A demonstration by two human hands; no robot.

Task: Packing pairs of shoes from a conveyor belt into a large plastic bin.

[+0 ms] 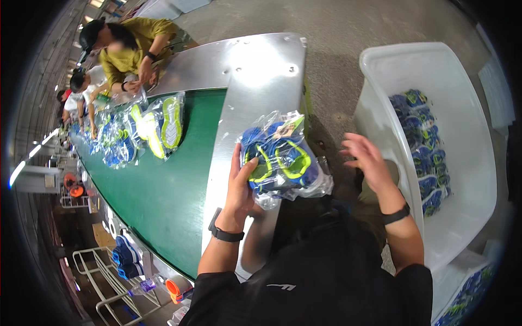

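My left hand (239,182) grips a pair of blue shoes with lime-green trim, wrapped in clear plastic bags (285,160), at the end of the conveyor. The thumb lies over the near side of the bagged shoes, and the other fingers are hidden behind or under them. To the right, my right hand (367,157) is raised apart from the shoes, its fingers spread with nothing in them. It hovers between the shoes and a large white bin (462,108). Inside that bin, several bagged blue shoes (421,146) lie stacked in a row along its left part.
A green conveyor belt (174,190) with a metal end plate (261,70) carries more bagged shoes (171,122) on my left. A person in a mustard top (138,46) works beside it, others beyond. A white rack (103,277) stands at lower left; another shoe-filled bin (467,293) is at lower right.
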